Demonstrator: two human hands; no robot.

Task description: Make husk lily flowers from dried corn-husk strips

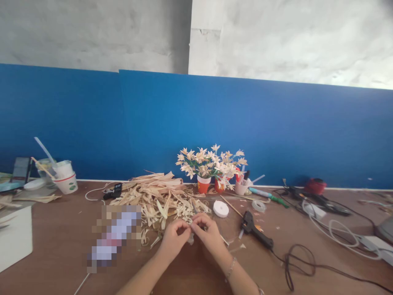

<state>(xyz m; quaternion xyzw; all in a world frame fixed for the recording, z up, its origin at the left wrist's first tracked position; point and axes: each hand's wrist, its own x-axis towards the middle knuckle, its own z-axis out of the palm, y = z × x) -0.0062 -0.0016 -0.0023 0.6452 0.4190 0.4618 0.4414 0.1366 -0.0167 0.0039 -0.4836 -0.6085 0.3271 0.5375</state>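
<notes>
My left hand (175, 237) and my right hand (208, 232) meet at the fingertips over the brown table (190, 274). Each hand is closed in a pinch, and what lies between the fingers is too small to make out. A bracelet circles the right wrist. Just beyond the hands spreads a pile of pale dried husk strips (162, 196). White husk-like flowers (211, 162) stand in red cups (203, 185) behind the pile. A white round roll (221, 209) lies past my right hand.
A black glue gun (256, 232) with a looping cord lies to the right, near a clear tape roll (258, 206). White cables (334, 233) run at far right. White cups (66, 183) and a white board (15, 237) are at left, with a blurred-out phone-like object (115, 237). A blue partition (196, 119) rises behind.
</notes>
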